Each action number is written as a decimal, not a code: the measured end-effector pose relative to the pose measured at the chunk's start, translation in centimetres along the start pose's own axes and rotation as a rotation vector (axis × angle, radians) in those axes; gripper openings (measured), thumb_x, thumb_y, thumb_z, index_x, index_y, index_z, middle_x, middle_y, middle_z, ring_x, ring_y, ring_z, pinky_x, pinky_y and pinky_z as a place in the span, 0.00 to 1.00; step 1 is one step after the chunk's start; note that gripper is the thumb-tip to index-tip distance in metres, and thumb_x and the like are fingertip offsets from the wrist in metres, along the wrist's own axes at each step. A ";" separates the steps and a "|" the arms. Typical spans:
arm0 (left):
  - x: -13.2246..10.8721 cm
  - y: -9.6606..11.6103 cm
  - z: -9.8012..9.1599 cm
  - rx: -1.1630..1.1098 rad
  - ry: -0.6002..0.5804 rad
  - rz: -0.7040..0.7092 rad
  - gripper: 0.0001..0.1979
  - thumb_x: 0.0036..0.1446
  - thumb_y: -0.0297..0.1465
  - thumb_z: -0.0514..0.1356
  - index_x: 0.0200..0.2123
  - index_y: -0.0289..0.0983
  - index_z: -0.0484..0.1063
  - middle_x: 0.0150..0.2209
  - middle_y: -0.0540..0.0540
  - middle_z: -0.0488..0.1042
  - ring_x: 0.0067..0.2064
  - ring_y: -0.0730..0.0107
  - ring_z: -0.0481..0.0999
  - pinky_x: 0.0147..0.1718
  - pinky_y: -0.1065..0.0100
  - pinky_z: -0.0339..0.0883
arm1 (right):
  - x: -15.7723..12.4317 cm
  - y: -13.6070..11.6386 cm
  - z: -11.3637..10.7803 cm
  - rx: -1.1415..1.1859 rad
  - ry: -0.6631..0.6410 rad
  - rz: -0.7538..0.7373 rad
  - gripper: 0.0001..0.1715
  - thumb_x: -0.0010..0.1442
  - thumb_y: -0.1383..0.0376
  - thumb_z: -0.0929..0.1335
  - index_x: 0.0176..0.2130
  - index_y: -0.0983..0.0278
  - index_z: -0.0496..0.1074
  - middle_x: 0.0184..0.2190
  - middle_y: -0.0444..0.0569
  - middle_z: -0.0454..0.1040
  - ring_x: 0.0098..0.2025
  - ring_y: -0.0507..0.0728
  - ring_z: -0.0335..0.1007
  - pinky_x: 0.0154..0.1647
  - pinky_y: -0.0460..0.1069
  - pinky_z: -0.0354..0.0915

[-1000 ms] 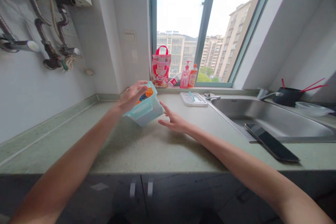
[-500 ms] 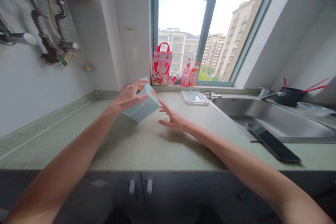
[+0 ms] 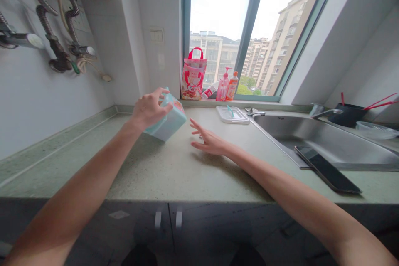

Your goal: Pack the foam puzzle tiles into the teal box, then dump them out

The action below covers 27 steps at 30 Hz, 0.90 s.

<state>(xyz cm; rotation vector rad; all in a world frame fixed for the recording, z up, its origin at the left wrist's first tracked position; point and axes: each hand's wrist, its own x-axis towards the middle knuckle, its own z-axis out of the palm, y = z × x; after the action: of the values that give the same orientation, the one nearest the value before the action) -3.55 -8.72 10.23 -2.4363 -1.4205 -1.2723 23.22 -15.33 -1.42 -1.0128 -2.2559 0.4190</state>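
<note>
A pale blue box-shaped container (image 3: 170, 122) is tilted over the stone countertop, its printed side partly showing. My left hand (image 3: 149, 109) grips it from above, thumb on the near side and fingers over the far edge. What is inside the container cannot be made out. To its right, my right hand (image 3: 207, 138) is just over the counter with fingers spread. It is apart from the container and holds nothing.
A white lid (image 3: 233, 115) with a light blue piece on it lies by the sink (image 3: 311, 133). A phone (image 3: 327, 169) overlaps the sink's front edge. On the windowsill stand a pink bag (image 3: 193, 79), a pump bottle (image 3: 222, 87) and an orange bottle (image 3: 232, 86). A black pot (image 3: 350, 114) is at right.
My left hand has shifted slightly left with the container. The gap between the container and my right hand has widened. My right hand stays spread in nearly the same place.
</note>
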 end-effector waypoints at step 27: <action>-0.3 -8.9 -2.2 0.221 0.134 -0.102 0.22 0.64 0.34 0.52 0.58 0.41 0.74 0.52 0.46 0.81 0.50 0.53 0.79 0.50 0.58 0.70 | -0.5 1.0 -0.8 -0.054 -0.013 0.012 0.57 0.67 0.60 0.70 0.78 0.53 0.31 0.73 0.68 0.57 0.60 0.63 0.75 0.59 0.63 0.70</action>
<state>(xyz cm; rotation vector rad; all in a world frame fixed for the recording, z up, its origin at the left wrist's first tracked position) -11.56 -4.72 8.48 -2.1216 -1.5728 -1.1995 24.55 -15.04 -1.56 -1.0538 -2.2846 0.3722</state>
